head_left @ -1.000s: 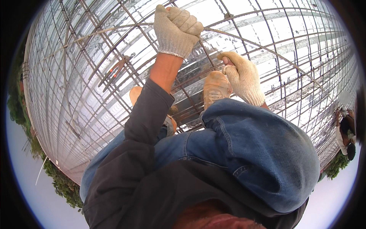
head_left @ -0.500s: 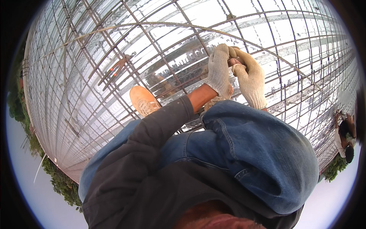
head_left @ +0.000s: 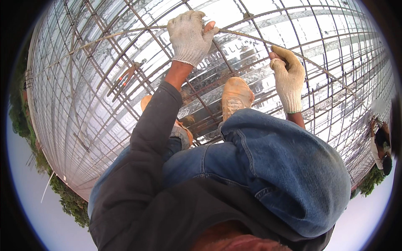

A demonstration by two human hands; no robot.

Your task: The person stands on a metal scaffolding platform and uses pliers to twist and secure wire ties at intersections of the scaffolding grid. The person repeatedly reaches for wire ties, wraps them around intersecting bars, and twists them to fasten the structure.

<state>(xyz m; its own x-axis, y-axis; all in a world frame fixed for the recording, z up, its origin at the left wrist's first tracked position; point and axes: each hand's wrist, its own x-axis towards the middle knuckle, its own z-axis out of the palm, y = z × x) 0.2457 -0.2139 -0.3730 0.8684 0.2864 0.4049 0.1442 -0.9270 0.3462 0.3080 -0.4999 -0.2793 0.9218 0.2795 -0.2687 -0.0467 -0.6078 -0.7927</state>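
Broadly, a shiny ribbed metal deck (head_left: 276, 26) spreads beneath everything, bending toward the rim of the fisheye view. Over it lies a grid of dark steel bars (head_left: 248, 16), and green trees (head_left: 75, 209) show past the deck's edge at the lower left. One long, thin bar (head_left: 125, 32) runs slantwise in an arc across the top of the grid, passing at the left hand and just above the right. The person squats over the mesh in blue jeans (head_left: 289, 167) and a dark long-sleeved top (head_left: 155, 201); another person (head_left: 381, 144) shows small at the right rim. Two tan shoes stand on the mesh, the right shoe (head_left: 237, 96) in plain view and the left partly hidden behind the sleeve. The left hand (head_left: 188, 38), in a pale knit glove, lies over the long bar, fingers bent and thumb out to the side; whether they grip it I cannot tell. The right hand (head_left: 289, 79), gloved likewise, has thumb and forefinger drawn narrowly together near a grid bar; anything pinched there is too small to make out. Pliers with orange-marked handles (head_left: 124, 79) lie on the bars at left, well apart from both hands.
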